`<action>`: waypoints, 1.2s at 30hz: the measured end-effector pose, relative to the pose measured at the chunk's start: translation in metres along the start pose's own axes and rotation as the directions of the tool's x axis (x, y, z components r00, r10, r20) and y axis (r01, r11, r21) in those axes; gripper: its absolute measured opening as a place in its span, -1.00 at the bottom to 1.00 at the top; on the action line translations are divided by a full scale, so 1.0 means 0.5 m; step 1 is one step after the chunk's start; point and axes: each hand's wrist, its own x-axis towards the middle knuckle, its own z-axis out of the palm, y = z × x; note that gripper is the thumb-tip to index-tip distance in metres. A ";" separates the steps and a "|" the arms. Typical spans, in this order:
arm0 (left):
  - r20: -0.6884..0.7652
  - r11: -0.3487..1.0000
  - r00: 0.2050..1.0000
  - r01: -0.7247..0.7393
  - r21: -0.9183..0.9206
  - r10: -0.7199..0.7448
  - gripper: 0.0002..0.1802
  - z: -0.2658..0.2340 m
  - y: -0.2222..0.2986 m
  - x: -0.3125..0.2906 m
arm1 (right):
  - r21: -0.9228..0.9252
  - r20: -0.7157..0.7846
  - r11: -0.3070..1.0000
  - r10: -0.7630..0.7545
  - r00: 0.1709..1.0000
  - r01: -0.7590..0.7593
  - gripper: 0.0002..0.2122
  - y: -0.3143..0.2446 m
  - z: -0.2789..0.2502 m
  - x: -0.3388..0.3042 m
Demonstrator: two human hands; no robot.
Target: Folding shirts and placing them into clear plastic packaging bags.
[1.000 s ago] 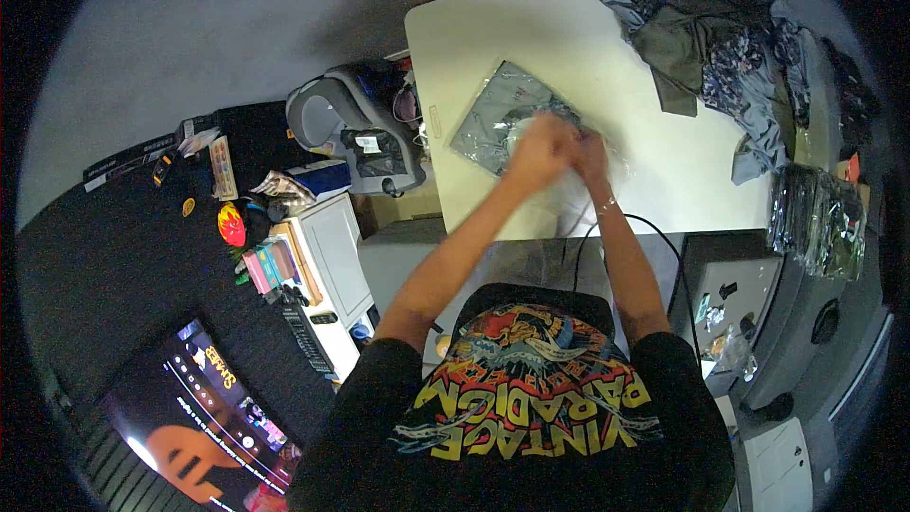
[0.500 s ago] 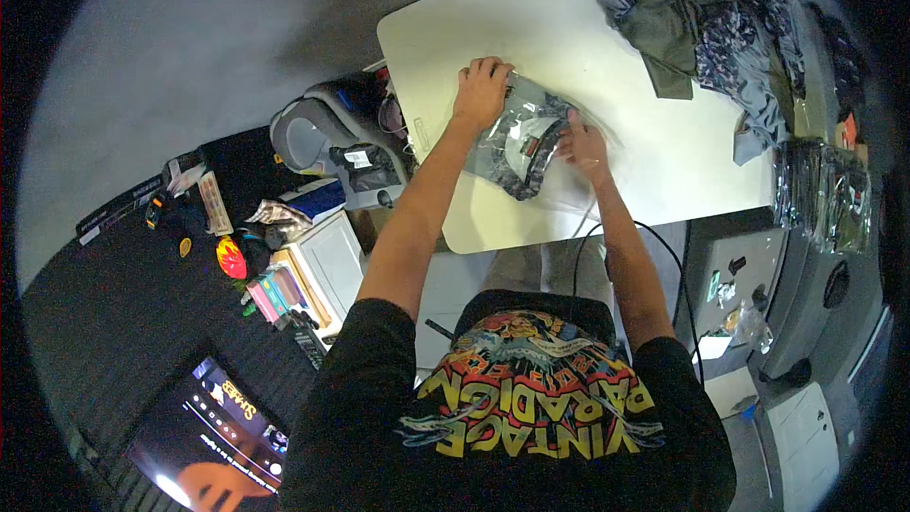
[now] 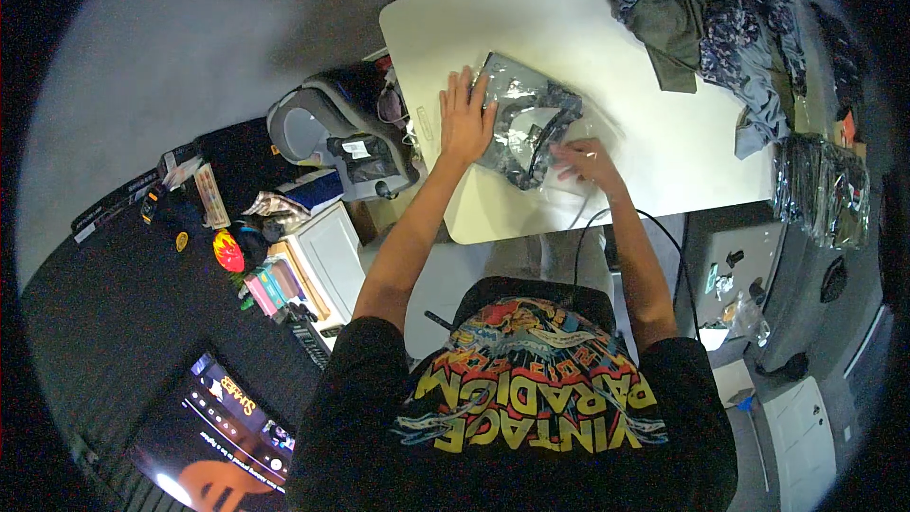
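A folded grey and dark patterned garment (image 3: 531, 118) lies in a clear plastic bag on the white table (image 3: 664, 156). My left hand (image 3: 464, 123) rests flat along the left edge of the bag, fingers stretched and a little apart. At the lower right side, my right hand (image 3: 590, 167) has its fingers bent at the bag's loose clear edge and appears to pinch it. That hand is slightly blurred, and the film between its fingers is hard to make out.
Loose grey, olive and patterned clothes (image 3: 706, 33) heap over the far right of the table. Stacked bagged garments (image 3: 823, 192) lie beyond its right end. A black cable (image 3: 679, 270) loops near my right forearm. A grey child seat (image 3: 332, 137) stands left of the table.
My left hand has slid down from the bag's top corner to its left side and flattened. My right hand has moved lower along the right edge. The bag has turned slightly.
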 end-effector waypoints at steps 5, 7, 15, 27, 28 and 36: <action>-0.043 0.980 0.994 0.104 0.169 -0.098 -0.33 0.033 -0.003 -0.006 | -0.057 0.276 0.998 -0.012 0.961 0.029 -0.64 0.008 0.015 0.016; -0.052 0.983 0.993 0.109 0.150 -0.102 -0.33 0.038 -0.004 -0.006 | -0.029 0.311 0.999 -0.015 0.950 0.026 -0.66 0.013 0.028 0.027; 0.061 0.977 0.975 0.214 -0.005 -0.213 -0.31 0.013 0.007 0.000 | 0.009 0.343 0.996 -0.087 0.935 0.090 -0.63 0.023 0.047 0.040; 0.013 0.971 0.973 0.231 0.063 -0.232 -0.20 0.019 0.022 -0.013 | 0.301 0.101 0.928 -0.261 0.960 0.221 -0.60 0.020 -0.019 0.031; 0.019 0.954 0.954 0.296 0.049 -0.298 -0.19 0.016 0.023 -0.020 | 0.340 0.133 0.927 -0.213 0.968 0.157 -0.61 0.017 -0.030 0.018; 0.180 0.778 0.784 0.617 -0.116 -0.594 -0.17 0.015 0.099 -0.197 | 0.601 -0.297 0.762 -0.068 0.952 0.242 -0.57 0.245 -0.226 -0.092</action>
